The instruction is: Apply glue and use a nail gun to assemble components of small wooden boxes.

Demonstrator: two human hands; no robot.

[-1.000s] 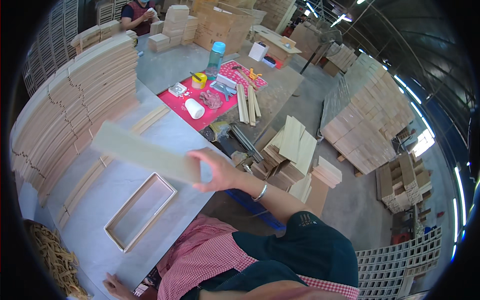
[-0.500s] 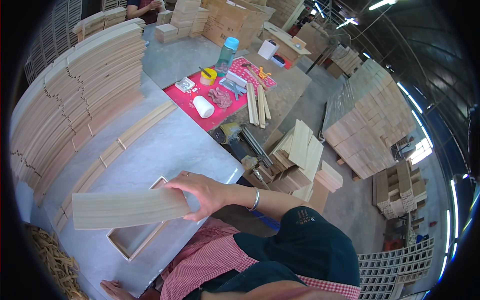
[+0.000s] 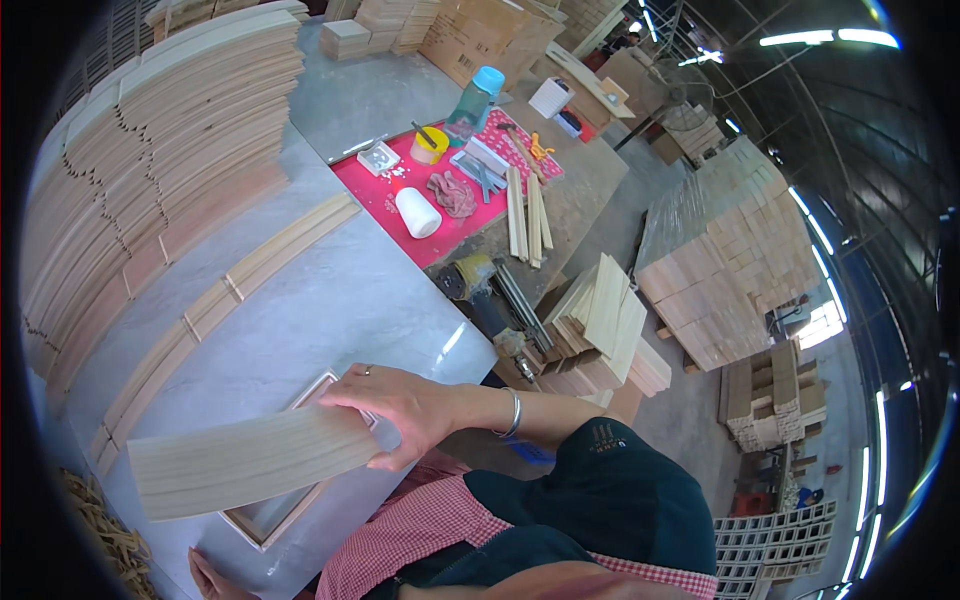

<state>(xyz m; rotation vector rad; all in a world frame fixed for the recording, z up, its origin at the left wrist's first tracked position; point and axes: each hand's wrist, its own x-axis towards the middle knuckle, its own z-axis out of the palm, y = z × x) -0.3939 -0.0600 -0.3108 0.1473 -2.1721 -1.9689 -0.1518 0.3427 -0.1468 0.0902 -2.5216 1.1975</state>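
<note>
My right hand (image 3: 400,415), with a ring and a silver bracelet, grips a thin pale wooden board (image 3: 245,455) by its right end, thumb on the near edge and fingers on the far one. Beneath the board, a narrow rectangular wooden frame (image 3: 262,532) lies on the grey marbled tabletop (image 3: 320,310); the board covers much of it. At the lower left my left hand (image 3: 212,578) is by the table's near edge, partly cut off by the picture. Its visible fingers look stretched out, with nothing seen in them.
Tall stacks of thin boards (image 3: 190,130) line the table's left side, beside a row of long strips (image 3: 230,285). Farther off, a pink mat (image 3: 395,205) bears a white bottle (image 3: 417,213), a cloth and a blue-capped bottle (image 3: 475,103). A power tool (image 3: 490,310) sits right of the table.
The board's left end has swung down toward the near side, covering more of the frame's near left part. My right hand keeps its grip. The whole view has shifted slightly.
</note>
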